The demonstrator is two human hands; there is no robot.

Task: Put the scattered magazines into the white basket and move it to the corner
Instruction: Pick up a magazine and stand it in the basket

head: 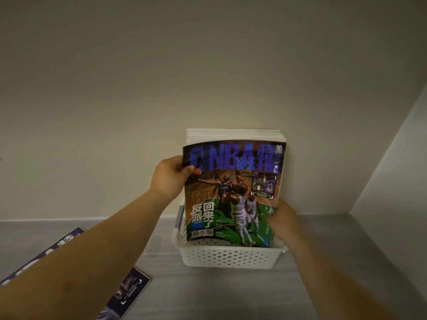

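A basketball magazine (233, 192) with a blue title stands upright in the white perforated basket (228, 256) on the grey floor. Behind it, several more magazines (233, 135) stand in the same basket, their white page edges showing. My left hand (169, 179) grips the front magazine's upper left edge, thumb on the cover. My right hand (283, 221) holds its lower right edge, fingers curled over the cover. One more magazine (129, 294) lies flat on the floor at the lower left, partly hidden under my left forearm.
The basket sits close to a pale wall (208, 65). A second wall (397, 162) meets it at the right, forming a corner. Grey floor (323, 239) stretches to the right of the basket.
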